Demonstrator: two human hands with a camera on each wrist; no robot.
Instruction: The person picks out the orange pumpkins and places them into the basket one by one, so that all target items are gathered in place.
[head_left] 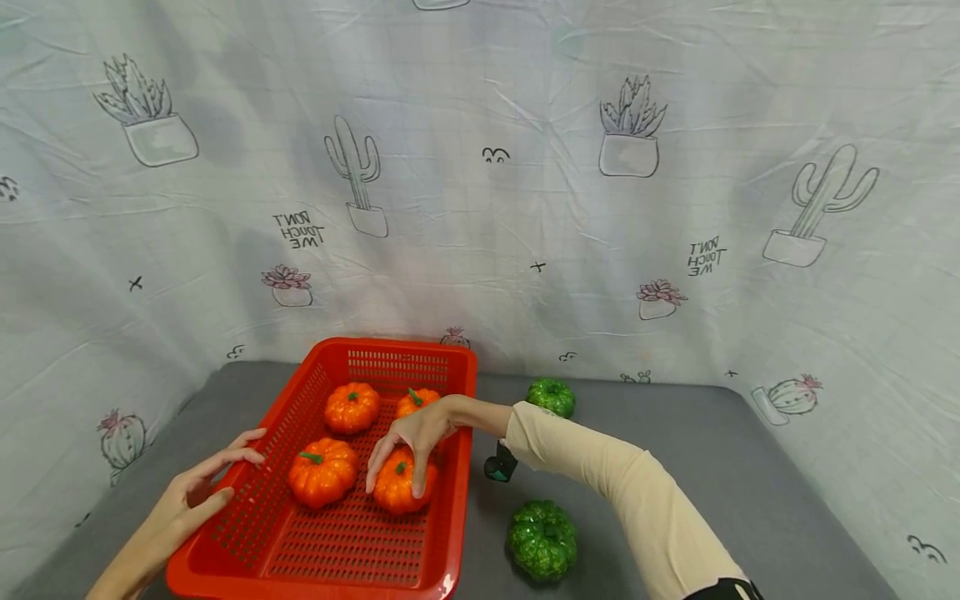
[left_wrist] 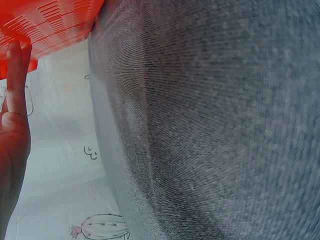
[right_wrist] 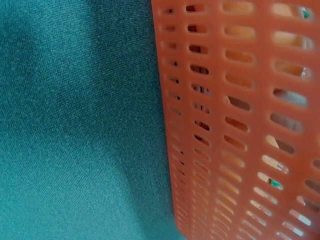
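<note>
Inside a red plastic basket, my right hand reaches over the right rim and holds an orange pumpkin, with thumb and fingers spread down around its sides. Three more orange pumpkins lie in the basket: one at the left, one behind it, and one partly hidden behind my right hand. My left hand rests at the basket's left rim, fingertips over the edge. In the left wrist view its extended fingers touch the red basket. The right wrist view shows the slotted basket wall.
To the right of the basket, a green pumpkin sits near the front and another further back, partly behind my right arm. A small black device hangs at my right wrist. A printed white curtain encloses the grey table.
</note>
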